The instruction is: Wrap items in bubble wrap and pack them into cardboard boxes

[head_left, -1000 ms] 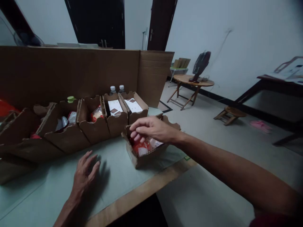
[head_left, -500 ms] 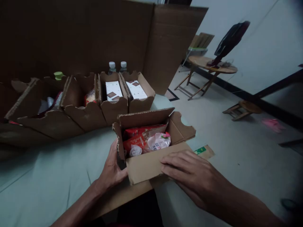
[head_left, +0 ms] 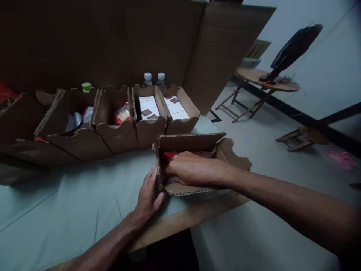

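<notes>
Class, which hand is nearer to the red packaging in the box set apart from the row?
Right. The right hand is inside the box, at the red packaging; the left hand is outside, at the box's left end.

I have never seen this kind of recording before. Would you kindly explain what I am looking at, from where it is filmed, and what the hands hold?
There is no machine here: these are a person's two bare hands. The camera sits on the person's head and looks forward and down.

A pale cloth covers the table. On it stands an open box. The left hand seems to touch one end of it. The right hand is inside it, over something red; its fingertips are hidden, so I cannot say whether it holds anything.

Farther back is a row of cardboard bins, two with white packs, and two bottle caps show behind it.
</notes>
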A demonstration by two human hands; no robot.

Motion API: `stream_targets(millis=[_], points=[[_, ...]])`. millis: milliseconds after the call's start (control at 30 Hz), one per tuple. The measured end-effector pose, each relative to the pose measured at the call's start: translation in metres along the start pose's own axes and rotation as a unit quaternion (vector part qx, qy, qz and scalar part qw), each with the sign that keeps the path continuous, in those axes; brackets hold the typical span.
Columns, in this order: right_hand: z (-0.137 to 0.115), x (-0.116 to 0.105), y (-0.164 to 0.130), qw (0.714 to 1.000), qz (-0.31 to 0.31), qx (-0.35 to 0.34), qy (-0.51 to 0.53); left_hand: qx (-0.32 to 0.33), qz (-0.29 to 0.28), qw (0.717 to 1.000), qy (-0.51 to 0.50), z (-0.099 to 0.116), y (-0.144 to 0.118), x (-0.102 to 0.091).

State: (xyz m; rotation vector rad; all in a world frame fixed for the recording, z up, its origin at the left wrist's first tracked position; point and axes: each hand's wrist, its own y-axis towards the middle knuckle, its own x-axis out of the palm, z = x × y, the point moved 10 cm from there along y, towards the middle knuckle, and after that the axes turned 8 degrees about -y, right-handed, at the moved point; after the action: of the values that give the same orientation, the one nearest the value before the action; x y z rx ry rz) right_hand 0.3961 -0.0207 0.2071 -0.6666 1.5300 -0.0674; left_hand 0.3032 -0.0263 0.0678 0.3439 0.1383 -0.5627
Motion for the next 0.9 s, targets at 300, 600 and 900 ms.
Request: stream_targets(millis=[300, 600, 900], points=[[-0.018, -0.094, -0.16, 0.833, 0.513, 0.207, -0.006, 0.0, 0.117, 0.987, -0.113, 0.036, 0.003, -0.055], [-0.121, 0.018, -0.085, 0.849, 0.524, -0.054, -0.031, -0.245, 0.143, 0.847, -0.45, 0.045, -0.052, -0.071], [0.049, 0.116, -0.208, 0.714, 0.558, 0.37, 0.208, -0.256, 0.138, 0.89, -0.352, 0.006, -0.036, -0.084]])
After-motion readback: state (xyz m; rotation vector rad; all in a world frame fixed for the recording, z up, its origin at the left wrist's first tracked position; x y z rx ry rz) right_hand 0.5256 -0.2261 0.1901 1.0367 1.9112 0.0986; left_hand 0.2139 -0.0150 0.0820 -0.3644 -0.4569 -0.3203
